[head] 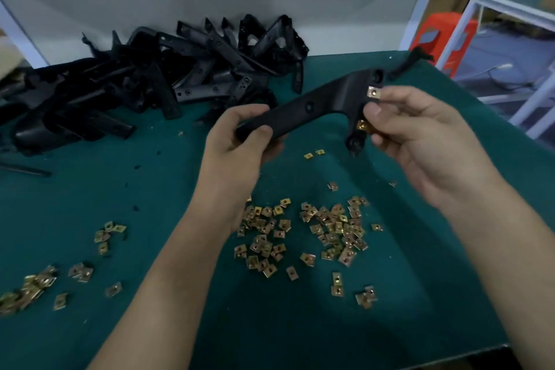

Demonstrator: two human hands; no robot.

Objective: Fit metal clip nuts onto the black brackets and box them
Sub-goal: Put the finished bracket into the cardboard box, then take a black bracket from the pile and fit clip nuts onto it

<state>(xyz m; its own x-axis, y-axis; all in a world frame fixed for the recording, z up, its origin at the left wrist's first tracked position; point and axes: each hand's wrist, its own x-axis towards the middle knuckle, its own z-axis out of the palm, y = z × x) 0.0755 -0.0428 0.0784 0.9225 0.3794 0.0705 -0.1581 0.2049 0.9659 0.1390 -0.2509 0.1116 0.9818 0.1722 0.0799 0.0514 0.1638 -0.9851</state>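
While left hand [237,141] grips bracket [303,108] | right fingers [402,96] pinch clip nut [373,92]

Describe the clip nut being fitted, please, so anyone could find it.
Above the green table, the left hand holds one black bracket. The clip nut sits near its far end, held by the right hand, not loose like the scattered ones.

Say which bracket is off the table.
The bracket held in the left hand, right hand pinching a clip nut onto it; the rest lie on the table.
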